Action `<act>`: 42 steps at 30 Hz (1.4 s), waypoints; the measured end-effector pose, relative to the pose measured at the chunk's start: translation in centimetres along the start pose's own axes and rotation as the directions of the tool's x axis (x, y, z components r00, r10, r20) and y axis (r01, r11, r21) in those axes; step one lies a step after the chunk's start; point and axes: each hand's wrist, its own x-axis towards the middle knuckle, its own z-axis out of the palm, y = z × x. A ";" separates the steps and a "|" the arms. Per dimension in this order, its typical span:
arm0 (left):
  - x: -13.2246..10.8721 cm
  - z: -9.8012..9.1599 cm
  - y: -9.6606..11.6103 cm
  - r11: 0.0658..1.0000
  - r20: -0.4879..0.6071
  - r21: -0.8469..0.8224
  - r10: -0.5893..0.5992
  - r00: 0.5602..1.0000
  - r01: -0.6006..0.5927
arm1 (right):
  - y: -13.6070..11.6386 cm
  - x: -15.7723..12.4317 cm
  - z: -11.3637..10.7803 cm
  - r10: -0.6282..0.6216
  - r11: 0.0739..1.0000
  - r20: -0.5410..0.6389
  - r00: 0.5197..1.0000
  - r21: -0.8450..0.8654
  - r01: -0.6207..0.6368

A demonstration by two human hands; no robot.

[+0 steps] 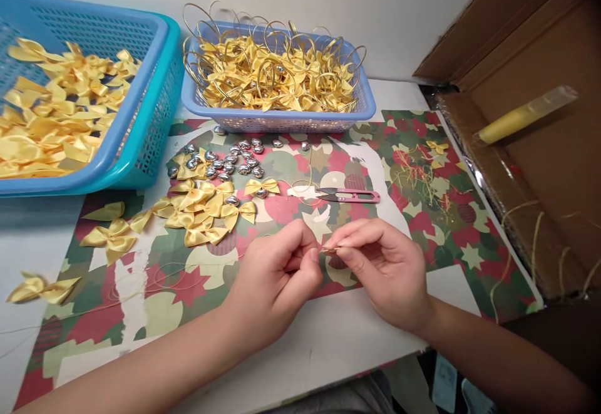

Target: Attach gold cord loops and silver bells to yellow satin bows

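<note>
Over the near middle of the patterned sheet, my two hands almost meet. My right hand (389, 270) is closed in a pinch, thumb against fingertips, with a short bit of thin gold cord (330, 250) showing at the tips. Curled like a loose fist, my left hand (282, 276) presses its thumb to the index finger; what it grips is hidden. Just beyond them lie pink-handled thread snips (350, 195), several yellow ribbon bows (200, 207) and several silver bells (230, 163). One bow with a silver bell (261, 188) sits left of the snips.
A blue basket (282, 116) behind holds bows with gold cord loops. At left, stacked blue and teal baskets (154, 101) hold more bows. Thread scraps (417, 176) lie on the right of the patterned sheet (178, 301). A cardboard box (516, 57) with a yellow tube (526, 114) stands at right.
</note>
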 end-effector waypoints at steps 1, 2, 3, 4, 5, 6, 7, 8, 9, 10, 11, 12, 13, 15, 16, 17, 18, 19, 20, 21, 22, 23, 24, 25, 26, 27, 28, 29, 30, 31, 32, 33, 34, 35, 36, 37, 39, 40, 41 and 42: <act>0.0 0.0 0.0 1.000 0.002 -0.003 0.002 1.000 -0.002 | 0.0 0.0 0.0 0.004 1.000 0.000 1.000 0.006 -0.004; 0.0 0.0 0.0 1.000 0.006 -0.004 0.001 1.000 -0.001 | 0.0 0.0 0.0 0.007 1.000 -0.001 1.000 0.010 -0.007; -0.1 0.0 0.0 1.000 0.006 -0.004 0.000 1.000 0.000 | 0.0 0.0 0.0 0.010 1.000 -0.002 1.000 0.012 -0.010; -0.1 0.0 0.0 1.000 0.009 -0.004 -0.001 1.000 0.001 | 0.0 0.0 0.0 0.013 1.000 -0.002 1.000 0.015 -0.013; -0.1 -0.1 0.1 1.000 0.011 -0.003 -0.003 1.000 0.003 | 0.0 -0.1 0.0 0.016 1.000 -0.001 1.000 0.018 -0.016; -0.1 -0.1 0.1 1.000 0.012 -0.001 -0.003 1.000 0.003 | 0.0 -0.1 0.0 0.018 1.000 -0.001 1.000 0.024 -0.018; -0.1 -0.1 0.2 1.000 0.015 -0.001 -0.005 1.000 0.005 | 0.0 -0.1 0.0 0.020 0.999 -0.001 1.000 0.029 -0.020; 0.0 -0.1 0.2 1.000 0.016 -0.001 -0.006 1.000 0.006 | 0.0 -0.1 0.0 0.022 0.999 0.000 1.000 0.034 -0.022; 0.0 -0.1 0.2 1.000 0.017 -0.002 -0.009 1.000 0.009 | 0.0 0.0 0.0 0.022 0.999 0.001 1.000 0.037 -0.023; 0.0 -0.2 0.2 1.000 0.019 -0.002 -0.014 1.000 0.014 | 0.0 0.0 0.0 0.023 0.999 0.002 1.000 0.039 -0.023; 0.0 -0.2 0.2 1.000 0.020 -0.003 -0.017 1.000 0.017 | 0.0 0.0 0.0 0.023 0.999 0.001 1.000 0.038 -0.023; 0.0 -0.2 0.1 1.000 0.021 -0.003 -0.017 1.000 0.017 | 0.0 -0.1 0.0 0.024 0.999 0.003 1.000 0.036 -0.024; 0.1 -0.2 0.1 1.000 0.022 -0.001 -0.019 1.000 0.019 | 0.0 -0.1 0.0 0.022 0.999 0.005 1.000 0.033 -0.022; 0.1 -0.3 0.1 1.000 0.024 0.010 -0.018 1.000 0.018 | 0.0 -0.1 -0.1 0.019 0.999 0.007 1.000 0.026 -0.019; 0.1 -0.3 0.1 1.000 0.025 0.019 -0.020 0.999 0.019 | -0.1 -0.1 -0.1 0.018 1.000 0.008 1.000 0.021 -0.018; 0.2 -0.3 0.1 0.999 0.027 0.027 -0.023 0.999 0.022 | -0.1 -0.1 -0.1 0.016 1.000 0.010 1.000 0.016 -0.016; 0.2 -0.4 0.1 0.999 0.030 0.035 -0.024 0.999 0.023 | -0.1 -0.1 -0.2 0.013 1.000 0.010 1.000 0.011 -0.013; 0.2 -0.4 0.2 0.999 0.033 0.040 -0.025 0.999 0.023 | -0.1 -0.1 -0.2 0.010 1.000 0.010 1.000 0.004 -0.010; 0.2 -0.4 0.2 0.999 0.038 0.044 -0.027 0.999 0.025 | -0.1 0.0 -0.2 0.006 1.000 0.013 1.000 -0.005 -0.006; 0.2 -0.5 0.2 0.999 0.043 0.046 -0.030 0.999 0.028 | -0.1 0.0 -0.3 0.000 1.000 0.014 1.000 -0.013 0.000; 0.3 -0.5 0.2 0.998 0.050 0.046 -0.031 0.998 0.029 | -0.1 0.0 -0.3 -0.004 1.000 0.017 1.000 -0.022 0.004; 0.3 -0.6 0.2 0.998 0.060 0.049 -0.035 0.998 0.032 | 0.0 0.0 -0.3 -0.007 1.000 0.021 1.000 -0.030 0.008; 0.3 -0.6 0.2 0.998 0.072 0.053 -0.041 0.997 0.037 | 0.0 0.0 -0.3 -0.009 0.999 0.025 1.000 -0.037 0.010; 0.3 -0.7 0.2 0.997 0.085 0.058 -0.047 0.995 0.042 | 0.0 0.0 -0.3 -0.011 0.999 0.030 0.999 -0.043 0.012; 0.4 -0.8 0.2 0.997 0.099 0.063 -0.050 0.994 0.044 | 0.0 0.1 -0.3 -0.011 0.999 0.033 0.999 -0.047 0.012; 0.4 -0.9 0.2 0.997 0.111 0.065 -0.052 0.992 0.045 | 0.0 0.1 -0.3 -0.011 0.999 0.036 0.999 -0.049 0.012; 0.4 -1.0 0.2 0.997 0.122 0.067 -0.058 0.991 0.050 | 0.0 0.1 -0.3 -0.009 0.999 0.037 0.999 -0.051 0.011; 0.4 -1.1 0.1 0.997 0.132 0.062 -0.063 0.989 0.055 | -0.1 0.1 -0.4 -0.008 0.999 0.037 0.999 -0.052 0.010; 0.4 -1.2 0.1 0.997 0.144 0.051 -0.069 0.987 0.063 | -0.1 0.0 -0.4 -0.006 0.999 0.035 0.999 -0.050 0.007; 0.4 -1.3 0.0 0.997 0.162 0.031 -0.081 0.984 0.077 | -0.1 0.0 -0.4 -0.003 0.999 0.032 0.999 -0.045 0.005; 0.4 -1.3 -0.2 0.995 0.181 -0.001 -0.100 0.978 0.102 | -0.1 0.0 -0.4 0.001 0.999 0.029 1.000 -0.037 0.000; 0.4 -1.3 -0.3 0.989 0.204 -0.047 -0.125 0.971 0.137 | -0.1 0.0 -0.5 0.008 1.000 0.028 1.000 -0.028 -0.007; 0.4 -1.2 -0.5 0.978 0.224 -0.103 -0.154 0.962 0.180 | -0.1 0.0 -0.5 0.016 1.000 0.028 0.999 -0.019 -0.016; 0.4 -1.2 -0.6 0.961 0.239 -0.161 -0.182 0.954 0.224 | -0.1 0.0 -0.5 0.026 1.000 0.032 0.999 -0.012 -0.026; 0.4 -1.2 -0.8 0.941 0.246 -0.213 -0.209 0.946 0.263 | -0.1 0.0 -0.5 0.038 0.999 0.037 0.999 -0.008 -0.038; 0.4 -1.1 -1.0 0.921 0.247 -0.257 -0.229 0.941 0.291 | 0.0 0.1 -0.5 0.049 0.999 0.042 0.998 -0.005 -0.049; 0.4 -1.2 -1.3 0.899 0.241 -0.298 -0.255 0.936 0.321 | 0.0 0.2 -0.4 0.067 0.998 0.049 0.997 -0.002 -0.067; 0.4 -1.2 -1.4 0.903 0.232 -0.291 -0.254 0.939 0.316 | 0.0 0.2 -0.4 0.074 0.997 0.048 0.996 -0.005 -0.074; 0.4 -1.3 -1.4 0.918 0.212 -0.267 -0.240 0.947 0.292 | -0.1 0.3 -0.4 0.077 0.997 0.044 0.996 -0.013 -0.077; 0.4 -1.4 -1.5 0.941 0.179 -0.228 -0.214 0.960 0.252 | -0.1 0.3 -0.4 0.074 0.997 0.039 0.996 -0.026 -0.073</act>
